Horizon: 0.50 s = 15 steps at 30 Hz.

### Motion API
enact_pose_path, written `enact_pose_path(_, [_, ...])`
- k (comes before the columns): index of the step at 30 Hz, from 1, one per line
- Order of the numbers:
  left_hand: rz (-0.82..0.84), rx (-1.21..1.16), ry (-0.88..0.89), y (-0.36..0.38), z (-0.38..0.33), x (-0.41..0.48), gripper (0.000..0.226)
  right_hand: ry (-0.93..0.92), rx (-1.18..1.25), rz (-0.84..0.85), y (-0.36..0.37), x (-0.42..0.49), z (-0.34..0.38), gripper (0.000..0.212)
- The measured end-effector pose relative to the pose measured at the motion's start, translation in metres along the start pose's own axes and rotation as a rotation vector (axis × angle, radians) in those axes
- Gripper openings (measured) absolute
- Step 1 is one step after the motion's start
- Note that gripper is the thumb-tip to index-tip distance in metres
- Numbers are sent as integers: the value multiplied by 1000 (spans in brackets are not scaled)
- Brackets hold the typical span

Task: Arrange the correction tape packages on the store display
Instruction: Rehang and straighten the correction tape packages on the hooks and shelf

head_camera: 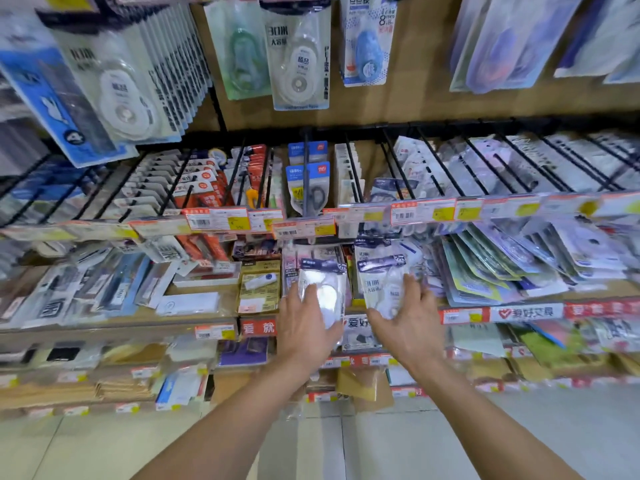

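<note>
Left hand (304, 327) gripped one correction tape package (323, 292), fingers curled round it. Right hand (414, 323) gripped a second package (379, 278) just beside, both above the shelf (104, 325) front.

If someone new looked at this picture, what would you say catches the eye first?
Two bare hands meet at the middle shelf: the left hand holds a clear correction tape package, the right hand holds a second package beside it. Overhead, a large white tape pack hangs on the backboard, and orange price tags line the hooks.
</note>
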<state>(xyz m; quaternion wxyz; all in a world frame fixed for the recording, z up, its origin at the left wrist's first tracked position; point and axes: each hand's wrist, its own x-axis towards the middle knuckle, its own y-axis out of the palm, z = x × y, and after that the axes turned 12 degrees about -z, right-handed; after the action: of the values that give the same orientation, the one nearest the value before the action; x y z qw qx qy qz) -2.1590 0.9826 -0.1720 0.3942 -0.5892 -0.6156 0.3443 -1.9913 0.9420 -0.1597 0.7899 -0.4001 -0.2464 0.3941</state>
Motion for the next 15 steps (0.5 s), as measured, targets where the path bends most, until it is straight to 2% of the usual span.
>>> enact_pose_path(11, [-151, -126, -31, -75, 2, -61, 82, -89, 192, -28, -64, -44, 32, 100])
enact_pose_path(15, [-229, -149, -13, -99, -2, -61, 78, -202, 249, -105, -78, -39, 54, 99])
